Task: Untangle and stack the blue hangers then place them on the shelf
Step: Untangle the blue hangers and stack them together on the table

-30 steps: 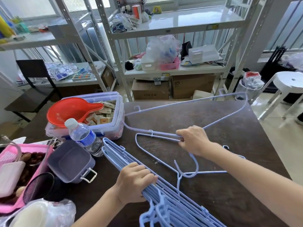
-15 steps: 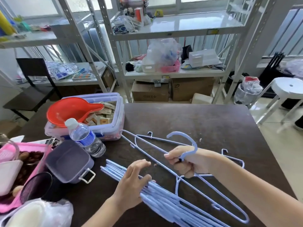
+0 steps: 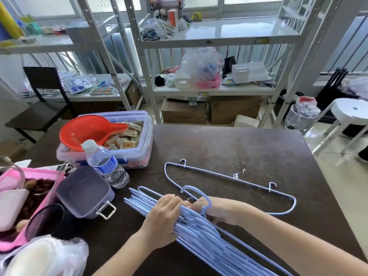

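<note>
Both hands clasp stacked hangers — one hanger (loose) apart.

Under the grip the stacked blue hangers look like thin wire with a smooth, slightly glossy plastic coating, lying on a dark, matt, scuffed worktop, while beyond the grip stands a clear glossy plastic bottle.

Both forearms are bare (no sleeves, watch or rings in view), left hand and right hand ungloved.
</note>
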### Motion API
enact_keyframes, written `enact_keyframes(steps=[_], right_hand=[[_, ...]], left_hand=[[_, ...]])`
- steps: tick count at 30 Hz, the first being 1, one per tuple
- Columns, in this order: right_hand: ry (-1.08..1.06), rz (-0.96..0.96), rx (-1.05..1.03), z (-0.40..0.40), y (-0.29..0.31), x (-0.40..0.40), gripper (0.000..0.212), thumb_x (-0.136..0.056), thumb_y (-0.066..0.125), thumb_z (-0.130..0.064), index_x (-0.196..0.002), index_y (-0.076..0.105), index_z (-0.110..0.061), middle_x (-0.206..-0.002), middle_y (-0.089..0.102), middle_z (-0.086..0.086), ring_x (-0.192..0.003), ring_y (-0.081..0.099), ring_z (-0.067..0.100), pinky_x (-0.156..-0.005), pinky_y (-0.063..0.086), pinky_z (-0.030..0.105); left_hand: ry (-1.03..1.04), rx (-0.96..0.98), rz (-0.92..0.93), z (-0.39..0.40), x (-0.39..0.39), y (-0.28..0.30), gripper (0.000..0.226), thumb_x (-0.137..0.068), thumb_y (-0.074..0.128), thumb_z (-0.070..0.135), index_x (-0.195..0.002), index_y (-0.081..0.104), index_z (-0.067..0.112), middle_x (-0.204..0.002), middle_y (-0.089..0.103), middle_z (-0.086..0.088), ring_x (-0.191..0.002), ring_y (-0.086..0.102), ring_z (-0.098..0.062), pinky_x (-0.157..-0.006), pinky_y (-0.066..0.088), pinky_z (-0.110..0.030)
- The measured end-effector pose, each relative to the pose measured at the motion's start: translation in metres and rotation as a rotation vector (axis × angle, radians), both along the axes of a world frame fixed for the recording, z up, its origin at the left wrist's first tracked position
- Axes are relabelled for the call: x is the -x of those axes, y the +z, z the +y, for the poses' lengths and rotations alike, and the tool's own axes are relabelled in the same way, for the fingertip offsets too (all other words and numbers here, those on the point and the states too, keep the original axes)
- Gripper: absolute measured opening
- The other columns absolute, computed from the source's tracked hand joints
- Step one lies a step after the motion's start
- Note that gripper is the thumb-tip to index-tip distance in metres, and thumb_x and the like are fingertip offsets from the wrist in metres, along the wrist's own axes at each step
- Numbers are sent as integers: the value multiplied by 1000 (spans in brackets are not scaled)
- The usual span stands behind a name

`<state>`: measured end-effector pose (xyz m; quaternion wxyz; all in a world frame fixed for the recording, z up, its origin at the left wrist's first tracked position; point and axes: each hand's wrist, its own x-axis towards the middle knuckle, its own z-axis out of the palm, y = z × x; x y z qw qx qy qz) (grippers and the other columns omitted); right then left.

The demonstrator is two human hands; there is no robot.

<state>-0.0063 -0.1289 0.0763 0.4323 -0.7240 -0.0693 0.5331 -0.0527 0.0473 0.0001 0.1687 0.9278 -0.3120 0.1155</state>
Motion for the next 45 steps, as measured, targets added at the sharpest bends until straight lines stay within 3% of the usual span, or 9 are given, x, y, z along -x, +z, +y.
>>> enact_keyframes(steps=[4,8,17,22,26,34,39,42,45], right_hand=[[158,-1177,451,-19,-33,-15,60,-84,22,-56,-94,63,-13,-99,64,8,-98,59,26,-87,36,38],[484,-1077,679,-61,-90,-11,70,-61,34,-73,-96,59,-18,-92,66,2,-83,65,21,-70,51,29],[276,-1292,714,-81,-118,-15,51,-50,89,-34,-73,47,-15,-59,60,4,-47,62,19,-35,44,24],[-167,-1182,623,-77,-64,-53,25,-99,31,-15,-116,47,-5,-108,65,15,-95,65,35,-70,47,40],[-455,-1112,236,-72,-17,-76,18,-98,35,-9,-86,49,-7,-62,52,4,-52,46,22,-43,32,18],[-302,-807,-156,-45,-39,4,37,-92,46,-17,-59,50,-33,-49,52,-15,-45,40,-1,-47,30,10],[-356,-645,-115,-46,-37,8,27,-89,49,-36,-78,65,-18,-74,67,3,-68,62,14,-78,52,47],[-358,-425,-183,-50,-18,18,25,-95,44,-5,-81,59,-18,-76,57,1,-54,57,-16,-83,54,25],[-162,-233,-270,-65,-3,23,24,-76,53,-58,-94,51,-41,-100,57,-18,-76,55,-25,-79,45,4]], left_hand=[[10,2,-67,-2,0,1,16,-66,57,18,-74,43,22,-66,55,4,-64,46,-13,-63,36,-22],[36,-6,-152,-3,3,0,28,-65,59,19,-70,32,23,-57,47,5,-59,36,-11,-56,32,-24],[98,11,-184,-4,7,4,24,-77,56,24,-60,39,20,-53,48,4,-57,35,-10,-54,30,-22],[98,38,-180,-5,8,7,29,-89,45,26,-61,37,21,-53,47,5,-56,34,-9,-54,28,-21],[61,24,-133,-4,6,4,24,-66,58,18,-67,34,22,-56,48,5,-59,34,-10,-55,33,-22],[107,98,-6,-9,-1,12,75,-64,64,24,-131,34,9,-122,42,-4,-111,43,-19,-101,33,-24],[121,61,14,-18,-17,13,101,-38,86,13,-126,38,7,-115,38,-5,-103,41,-19,-92,41,-23],[161,71,10,-22,-19,16,104,-29,89,14,-121,42,10,-107,37,-4,-92,40,-15,-70,52,-20],[214,66,-58,-23,-20,12,92,-33,85,19,-115,44,14,-106,37,-4,-93,38,-18,-80,46,-26]])
